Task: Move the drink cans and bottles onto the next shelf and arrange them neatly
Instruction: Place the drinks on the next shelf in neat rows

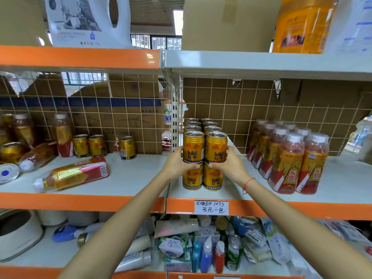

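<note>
Gold Red Bull cans stand stacked two high in two rows at the left end of the right shelf (332,190). My left hand (177,165) grips the upper front left can (193,147). My right hand (231,164) grips the upper front right can (216,148). Both cans sit on the lower front cans (202,179). Upright amber drink bottles (289,160) stand in rows to the right. On the left shelf (124,178) a bottle (72,174) lies on its side, with three upright cans (96,146) and more bottles (62,135) behind it.
A white slotted upright post (174,121) divides the two shelves. Wire grid and cardboard boxes close off the back. A handwritten price tag (211,207) hangs on the orange front rail. The lower shelf holds mixed toiletries and packets (201,246).
</note>
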{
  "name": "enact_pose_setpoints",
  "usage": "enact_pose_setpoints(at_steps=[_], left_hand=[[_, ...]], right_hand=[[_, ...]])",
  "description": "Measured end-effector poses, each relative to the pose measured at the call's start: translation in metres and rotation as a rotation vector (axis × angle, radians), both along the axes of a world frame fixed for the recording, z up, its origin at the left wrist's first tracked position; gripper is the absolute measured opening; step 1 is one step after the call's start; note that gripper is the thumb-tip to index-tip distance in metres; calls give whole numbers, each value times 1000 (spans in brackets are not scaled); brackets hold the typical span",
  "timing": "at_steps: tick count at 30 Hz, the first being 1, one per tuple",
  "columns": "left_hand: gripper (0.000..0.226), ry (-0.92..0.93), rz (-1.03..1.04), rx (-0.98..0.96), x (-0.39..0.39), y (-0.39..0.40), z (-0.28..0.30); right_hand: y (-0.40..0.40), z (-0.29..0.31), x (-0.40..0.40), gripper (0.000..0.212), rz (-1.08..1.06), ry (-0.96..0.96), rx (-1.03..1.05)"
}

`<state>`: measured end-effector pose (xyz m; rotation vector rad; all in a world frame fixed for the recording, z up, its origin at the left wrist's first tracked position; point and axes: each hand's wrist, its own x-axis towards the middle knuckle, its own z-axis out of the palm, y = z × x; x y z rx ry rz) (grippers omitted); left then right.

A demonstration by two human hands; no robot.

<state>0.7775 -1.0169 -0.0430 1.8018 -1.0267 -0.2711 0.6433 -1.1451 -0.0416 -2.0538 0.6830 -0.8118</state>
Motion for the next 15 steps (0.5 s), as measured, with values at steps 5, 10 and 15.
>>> enact_pose_setpoints(at_steps=[5, 10, 15], left_hand=[[74, 3, 49, -41, -3, -2, -6], [73, 2, 82, -65, -7, -3, -8], [76, 0, 111, -78, -9, -4, -11]], right_hand=[[0, -6, 1, 63, -19, -21, -16], [2, -6, 0, 63, -31, -24, -26], [2, -6, -1, 65, -28, -17, -26]])
